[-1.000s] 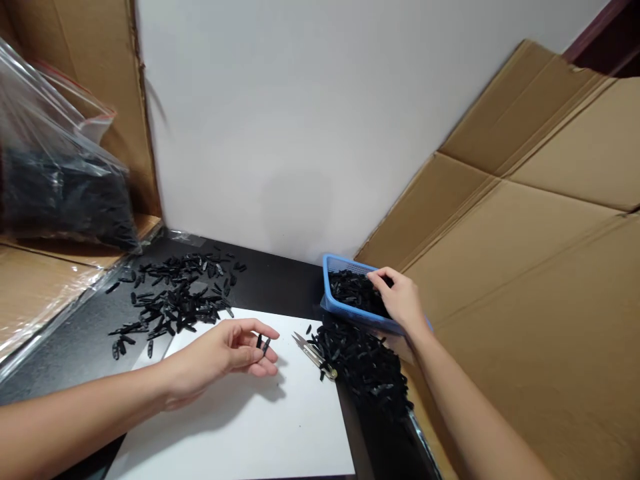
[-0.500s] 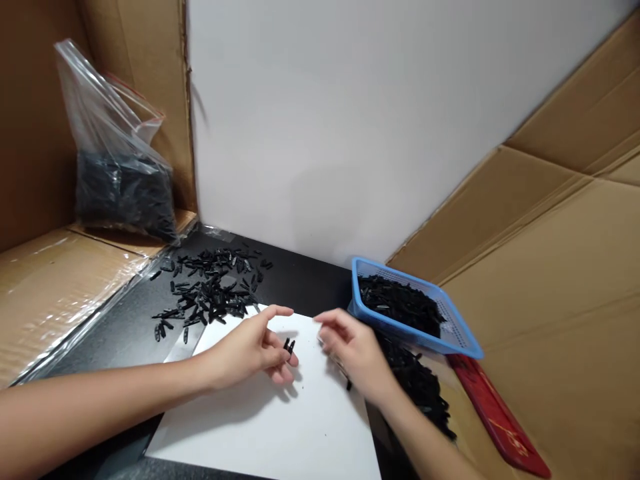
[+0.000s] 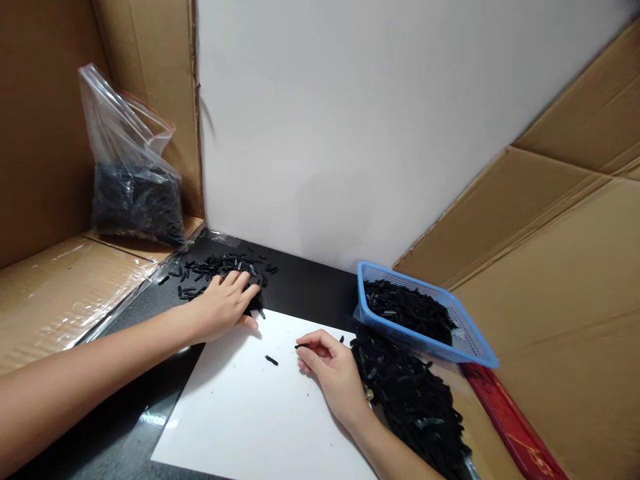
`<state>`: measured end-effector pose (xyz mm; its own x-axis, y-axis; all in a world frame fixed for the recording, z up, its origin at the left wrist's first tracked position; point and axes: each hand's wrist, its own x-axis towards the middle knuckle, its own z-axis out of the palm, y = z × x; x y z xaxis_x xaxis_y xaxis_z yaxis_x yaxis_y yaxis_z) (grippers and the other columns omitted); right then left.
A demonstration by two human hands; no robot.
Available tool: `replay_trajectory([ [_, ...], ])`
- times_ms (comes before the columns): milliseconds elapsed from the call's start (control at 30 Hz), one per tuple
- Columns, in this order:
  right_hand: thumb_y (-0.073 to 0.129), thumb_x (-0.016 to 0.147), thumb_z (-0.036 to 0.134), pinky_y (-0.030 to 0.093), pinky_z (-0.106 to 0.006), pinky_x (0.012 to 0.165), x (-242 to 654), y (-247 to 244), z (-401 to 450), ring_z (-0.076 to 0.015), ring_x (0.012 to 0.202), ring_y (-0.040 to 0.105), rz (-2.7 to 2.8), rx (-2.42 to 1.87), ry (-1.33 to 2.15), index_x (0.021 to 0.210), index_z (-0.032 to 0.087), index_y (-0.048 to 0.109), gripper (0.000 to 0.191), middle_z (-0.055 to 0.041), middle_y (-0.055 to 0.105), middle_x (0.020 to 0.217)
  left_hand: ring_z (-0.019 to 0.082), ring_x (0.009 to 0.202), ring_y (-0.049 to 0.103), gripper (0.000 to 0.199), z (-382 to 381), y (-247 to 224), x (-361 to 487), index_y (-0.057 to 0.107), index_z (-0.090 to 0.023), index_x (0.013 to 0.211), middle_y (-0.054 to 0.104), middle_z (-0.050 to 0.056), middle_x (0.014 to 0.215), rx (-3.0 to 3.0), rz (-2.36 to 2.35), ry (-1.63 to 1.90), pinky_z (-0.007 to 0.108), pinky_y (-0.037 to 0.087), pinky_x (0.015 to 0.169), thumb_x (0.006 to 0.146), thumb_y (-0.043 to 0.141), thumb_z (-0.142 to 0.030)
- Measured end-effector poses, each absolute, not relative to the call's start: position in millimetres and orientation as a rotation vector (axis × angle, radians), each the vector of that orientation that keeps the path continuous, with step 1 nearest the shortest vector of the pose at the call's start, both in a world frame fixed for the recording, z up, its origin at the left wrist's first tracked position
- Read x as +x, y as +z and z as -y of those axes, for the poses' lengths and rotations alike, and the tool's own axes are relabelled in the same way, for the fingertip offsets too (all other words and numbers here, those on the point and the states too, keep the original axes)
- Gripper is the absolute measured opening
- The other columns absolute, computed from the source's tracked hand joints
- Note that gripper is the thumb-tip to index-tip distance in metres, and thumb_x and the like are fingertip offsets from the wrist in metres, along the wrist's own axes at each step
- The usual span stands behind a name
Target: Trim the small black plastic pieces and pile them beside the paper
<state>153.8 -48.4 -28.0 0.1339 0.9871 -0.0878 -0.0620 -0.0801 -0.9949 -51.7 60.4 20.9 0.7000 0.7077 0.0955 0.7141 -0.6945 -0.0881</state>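
Note:
My left hand (image 3: 225, 305) lies palm down over the scattered pile of small black pieces (image 3: 215, 268), at the far left corner of the white sheet (image 3: 250, 407). Its fingers are spread, and whatever lies under the palm is hidden. Between thumb and fingertips my right hand (image 3: 327, 367) pinches one thin black piece (image 3: 300, 346) just above the sheet. Another black piece (image 3: 271, 360) rests on the sheet between the two hands. Beside the right wrist is a large heap of black pieces (image 3: 410, 400).
A blue plastic basket (image 3: 425, 325) holding black pieces stands at the right, behind the heap. Near it lies a red item (image 3: 510, 420). A clear zip bag (image 3: 137, 193) of dark pieces leans in the left corner. Cardboard (image 3: 550, 267) and a white wall (image 3: 350, 120) enclose the table.
My left hand has let go of its black pieces and moved left and back onto the pile. My right hand has come lower and further left, now pinching a piece. One piece lies on the sheet.

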Motion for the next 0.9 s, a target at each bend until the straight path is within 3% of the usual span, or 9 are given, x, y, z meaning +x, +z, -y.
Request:
replay_trajectory([
  [67,0.072,0.073,0.034,0.048,-0.029,0.059,157.0,-29.8,47.2,-0.0156,0.06,0.058,1.092,-1.3,1.129,0.078,0.017,0.07,0.017,-0.0016,0.062,0.066,0.034,0.1,0.051,0.053,-60.6,11.0,-51.6,0.06,-0.011,0.11,0.057,0.019,0.109,-2.735,1.187,-0.077,0.04,0.038,0.077,0.084,0.052,-0.057],
  [233,0.06,0.083,0.021,0.047,-0.03,0.064,160.3,-25.8,47.4,-0.0174,0.069,0.06,1.435,-1.353,0.88,0.083,0.02,0.071,0.011,-0.0036,0.065,0.079,0.029,0.094,0.052,0.032,-61.5,-1.0,-37.3,0.059,-0.016,0.102,0.058,0.014,0.103,-2.751,1.103,-0.116,0.036,0.038,0.075,0.093,0.043,-0.042],
  [367,0.055,0.085,0.011,0.047,-0.029,0.063,151.9,-25.8,48.9,-0.0172,0.07,0.059,1.741,-1.335,0.654,0.089,0.021,0.071,0.02,-0.0036,0.064,0.079,0.025,0.078,0.056,0.022,-77.3,-0.6,-32.1,0.06,-0.015,0.094,0.06,0.01,0.088,-2.831,1.042,-0.146,0.033,0.039,0.069,0.094,0.044,-0.03],
  [533,0.059,0.087,0.013,0.05,-0.032,0.068,142.0,-33.2,50.6,-0.0206,0.077,0.059,1.959,-1.257,0.435,0.091,0.019,0.07,0.013,-0.0057,0.06,0.081,0.021,0.074,0.056,0.017,-86.0,7.5,-32.6,0.056,-0.018,0.08,0.06,0.006,0.078,-2.952,1.066,-0.319,0.031,0.036,0.07,0.092,0.05,-0.028],
  [633,0.056,0.088,0.01,0.049,-0.032,0.068,143.7,-33.8,50.0,-0.0202,0.077,0.059,1.981,-1.246,0.421,0.085,0.019,0.068,0.015,-0.0053,0.06,0.08,0.018,0.067,0.052,0.022,-78.3,14.0,-28.9,0.052,-0.02,0.075,0.054,0.001,0.068,-3.012,1.185,-0.492,0.029,0.034,0.069,0.092,0.047,-0.032],
  [767,0.06,0.085,0.011,0.048,-0.029,0.065,152.7,-31.5,48.6,-0.018,0.071,0.059,1.898,-1.292,0.475,0.083,0.02,0.068,0.013,-0.003,0.061,0.077,0.014,0.049,0.039,0.022,-59.5,17.3,-21.6,0.048,-0.023,0.072,0.039,-0.006,0.052,-3.122,1.454,-0.69,0.025,0.024,0.055,0.091,0.044,-0.033],
  [900,0.062,0.081,0.012,0.045,-0.026,0.057,160.1,-28.4,46.8,-0.0153,0.063,0.057,1.702,-1.333,0.594,0.079,0.02,0.068,0.011,-0.0025,0.063,0.077,0.01,0.047,0.036,0.028,-39.4,17.3,-15.0,0.042,-0.023,0.068,0.035,-0.008,0.051,-3.308,1.728,-0.846,0.022,0.025,0.05,0.088,0.041,-0.041],
])
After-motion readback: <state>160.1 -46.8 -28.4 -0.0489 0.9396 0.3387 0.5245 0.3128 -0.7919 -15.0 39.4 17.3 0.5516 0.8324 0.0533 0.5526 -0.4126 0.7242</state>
